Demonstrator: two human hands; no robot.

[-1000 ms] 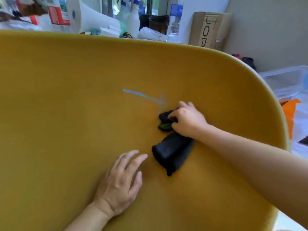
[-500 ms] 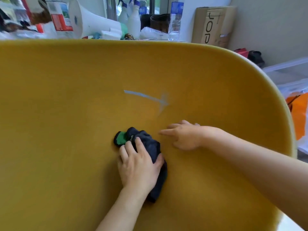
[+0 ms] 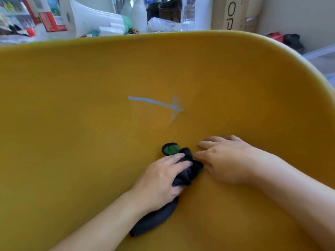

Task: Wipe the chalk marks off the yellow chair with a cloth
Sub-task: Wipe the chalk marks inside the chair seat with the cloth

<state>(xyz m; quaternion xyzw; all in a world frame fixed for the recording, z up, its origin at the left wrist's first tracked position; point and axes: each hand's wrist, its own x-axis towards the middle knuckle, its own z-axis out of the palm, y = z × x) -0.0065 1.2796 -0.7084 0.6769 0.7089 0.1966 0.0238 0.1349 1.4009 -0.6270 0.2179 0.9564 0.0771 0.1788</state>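
Observation:
The yellow chair (image 3: 72,124) fills most of the view. A pale blue chalk arrow (image 3: 154,103) is drawn on it above my hands, its head smudged. My left hand (image 3: 159,180) grips a bunched dark cloth (image 3: 188,171) with a green patch, and the cloth's tail trails out below my wrist. To the right, my right hand (image 3: 226,160) lies flat on the chair with fingers spread, its fingertips touching the cloth's right edge. The cloth sits below the chalk mark, apart from it.
Behind the chair's top edge stands a cluttered table with a white paper roll (image 3: 90,17), spray bottles (image 3: 138,13), a water bottle (image 3: 187,13) and a cardboard box (image 3: 233,12). A clear plastic bin (image 3: 320,58) sits at the right.
The cloth passed from my right hand to my left hand. My left hand and the cloth then slid right, up against my right hand. The chalk arrow looks unchanged.

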